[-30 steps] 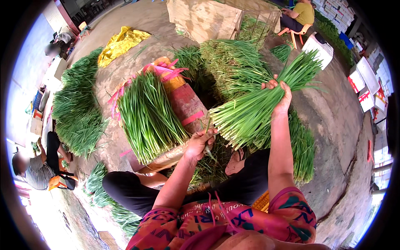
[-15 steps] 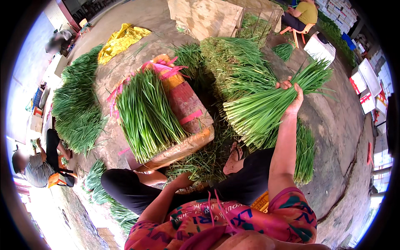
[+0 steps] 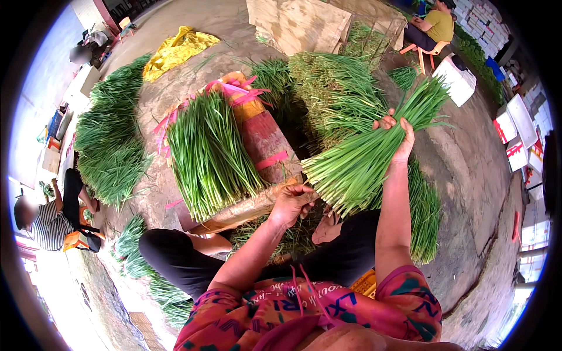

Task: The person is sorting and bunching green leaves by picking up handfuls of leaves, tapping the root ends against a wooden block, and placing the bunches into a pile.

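Note:
My right hand (image 3: 399, 136) is wrapped round a thick bunch of green chives (image 3: 357, 167), held up at the right with the pale cut ends toward me and to the left. Just left of those ends is my left hand (image 3: 295, 203), its fingers curled and pinched together. Whatever may be between its fingertips is too small to make out. A broad pile of chives (image 3: 211, 158) lies on a low, worn block-like stand (image 3: 266, 137) in front of me, with pink ribbons (image 3: 234, 93) by its far end. More chives (image 3: 422, 216) lie under and beside my right forearm.
A large heap of chives (image 3: 333, 88) stands beyond my right hand, against wooden boards (image 3: 298, 26). Chives (image 3: 111, 140) also cover the floor at left, near a yellow sack (image 3: 175, 52). Loose trimmings (image 3: 275, 231) lie between my feet. Two people sit farther off; white boxes (image 3: 455, 81) stand right.
My left hand has risen from near my lap to beside the cut ends. The bunch in my right hand has shifted slightly left and toward me.

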`<state>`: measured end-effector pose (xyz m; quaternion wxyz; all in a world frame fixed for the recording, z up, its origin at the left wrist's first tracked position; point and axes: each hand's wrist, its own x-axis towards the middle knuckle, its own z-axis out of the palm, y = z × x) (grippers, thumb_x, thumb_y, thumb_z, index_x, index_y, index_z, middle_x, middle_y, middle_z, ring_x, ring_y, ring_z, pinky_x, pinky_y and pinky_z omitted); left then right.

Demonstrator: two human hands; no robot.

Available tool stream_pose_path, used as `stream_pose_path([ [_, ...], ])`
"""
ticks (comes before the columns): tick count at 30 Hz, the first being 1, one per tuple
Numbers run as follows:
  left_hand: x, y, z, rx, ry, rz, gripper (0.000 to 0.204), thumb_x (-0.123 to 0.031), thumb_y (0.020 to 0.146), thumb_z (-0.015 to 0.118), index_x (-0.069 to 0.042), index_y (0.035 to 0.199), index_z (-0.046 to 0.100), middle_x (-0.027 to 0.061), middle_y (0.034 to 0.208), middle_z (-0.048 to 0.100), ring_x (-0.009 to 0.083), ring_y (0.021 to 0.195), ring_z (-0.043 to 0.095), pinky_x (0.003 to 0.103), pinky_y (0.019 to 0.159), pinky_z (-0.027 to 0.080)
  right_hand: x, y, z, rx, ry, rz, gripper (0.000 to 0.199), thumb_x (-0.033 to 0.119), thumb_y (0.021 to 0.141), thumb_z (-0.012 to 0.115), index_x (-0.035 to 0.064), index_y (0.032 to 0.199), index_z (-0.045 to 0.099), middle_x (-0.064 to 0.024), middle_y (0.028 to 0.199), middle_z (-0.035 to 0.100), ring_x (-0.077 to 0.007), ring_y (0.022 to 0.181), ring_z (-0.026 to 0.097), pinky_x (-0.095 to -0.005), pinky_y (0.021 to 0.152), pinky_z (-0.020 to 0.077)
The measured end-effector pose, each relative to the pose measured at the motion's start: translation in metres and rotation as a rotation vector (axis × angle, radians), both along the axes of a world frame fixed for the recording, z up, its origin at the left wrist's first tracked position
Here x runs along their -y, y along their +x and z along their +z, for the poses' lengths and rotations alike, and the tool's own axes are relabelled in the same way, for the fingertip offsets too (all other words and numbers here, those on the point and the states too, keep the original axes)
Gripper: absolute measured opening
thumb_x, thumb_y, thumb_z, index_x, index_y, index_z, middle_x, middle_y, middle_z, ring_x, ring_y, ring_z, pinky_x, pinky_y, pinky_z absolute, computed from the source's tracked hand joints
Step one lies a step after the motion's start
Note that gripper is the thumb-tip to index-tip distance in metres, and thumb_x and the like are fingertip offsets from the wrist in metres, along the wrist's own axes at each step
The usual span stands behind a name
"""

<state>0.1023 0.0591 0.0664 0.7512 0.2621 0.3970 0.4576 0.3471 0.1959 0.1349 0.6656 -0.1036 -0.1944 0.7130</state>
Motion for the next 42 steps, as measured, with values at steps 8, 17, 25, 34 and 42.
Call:
stream_pose_path([
  [8,0.027,-0.040,-0.024,-0.238,-0.146,0.048,0.011,-0.007,0.076,0.060,-0.003,0.066,0.060,0.0016,0.052,0.051,0.0058,0.037,0.040,0.020,0.031,0.026,0.003,0.013,0.004,0.002,-0.019,-0.058,0.028,0.022,0.075,0.056,0.0044,0.096,0.049,0.0011,0.070,0.045,-0.0134,0.066,0.048,-0.0365,0.083,0.0404],
  [17,0.007,-0.015,0.011,-0.066,0.194,0.024,0.044,-0.012,0.080,0.061,0.000,0.118,0.042,0.0118,0.086,0.061,0.0166,0.059,0.059,0.028,0.052,0.052,0.001,0.014,0.000,-0.108,-0.020,0.021,0.028,0.020,0.075,0.057,0.0028,0.095,0.049,0.0001,0.071,0.046,-0.0146,0.067,0.049,-0.0363,0.084,0.0408],
  [25,-0.013,-0.013,0.008,0.016,0.121,0.091,0.007,-0.007,0.080,0.059,-0.004,0.087,0.059,0.0054,0.068,0.059,0.0101,0.050,0.052,0.022,0.040,0.044,-0.001,0.008,-0.001,-0.067,-0.028,0.045,0.027,0.022,0.075,0.057,0.0039,0.094,0.049,0.0007,0.070,0.047,-0.0143,0.066,0.048,-0.0360,0.084,0.0405],
  [34,-0.017,-0.003,0.017,0.214,0.204,0.014,0.028,-0.006,0.082,0.055,-0.002,0.109,0.049,0.0065,0.097,0.055,0.0140,0.072,0.057,0.026,0.056,0.053,-0.003,0.013,-0.002,-0.146,-0.180,-0.048,0.028,0.019,0.074,0.059,0.0012,0.092,0.048,-0.0002,0.069,0.049,-0.0145,0.065,0.051,-0.0351,0.087,0.0380],
  [42,-0.026,0.012,0.006,0.212,0.063,0.172,0.007,-0.005,0.082,0.054,-0.001,0.078,0.059,0.0062,0.062,0.059,0.0103,0.045,0.052,0.022,0.038,0.045,-0.008,0.005,-0.005,-0.121,-0.209,-0.015,0.032,0.020,0.072,0.060,0.0005,0.092,0.046,-0.0022,0.067,0.050,-0.0181,0.063,0.051,-0.0386,0.085,0.0393],
])
